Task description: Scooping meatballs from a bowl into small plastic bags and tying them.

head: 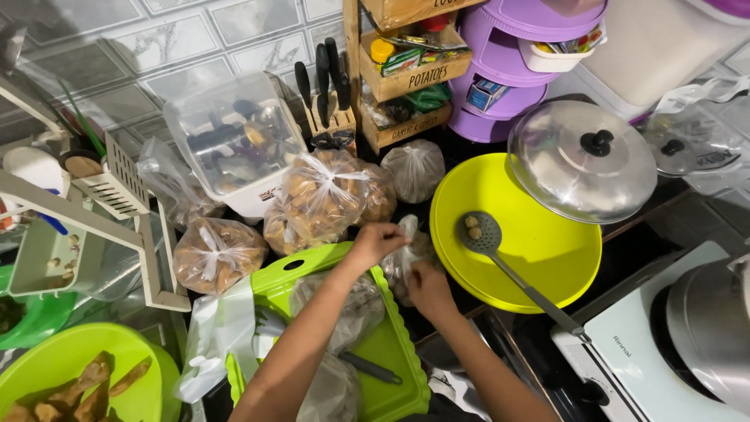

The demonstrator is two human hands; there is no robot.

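Yellow basin (547,258) holding a grey slotted ladle (488,237) with 2 small balls in its bowl. Glass lid (582,160) resting on the basin's far rim. Knife block (324,94) against the tiled wall, purple tiered rack (508,70) beside wooden crates (406,78). White stove (648,352) at right.

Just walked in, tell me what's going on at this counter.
A person's left hand and right hand are both on the neck of a clear plastic bag of brownish food, beside a yellow-green basin holding a slotted ladle. More tied bags sit behind, and a green cutting board lies below.
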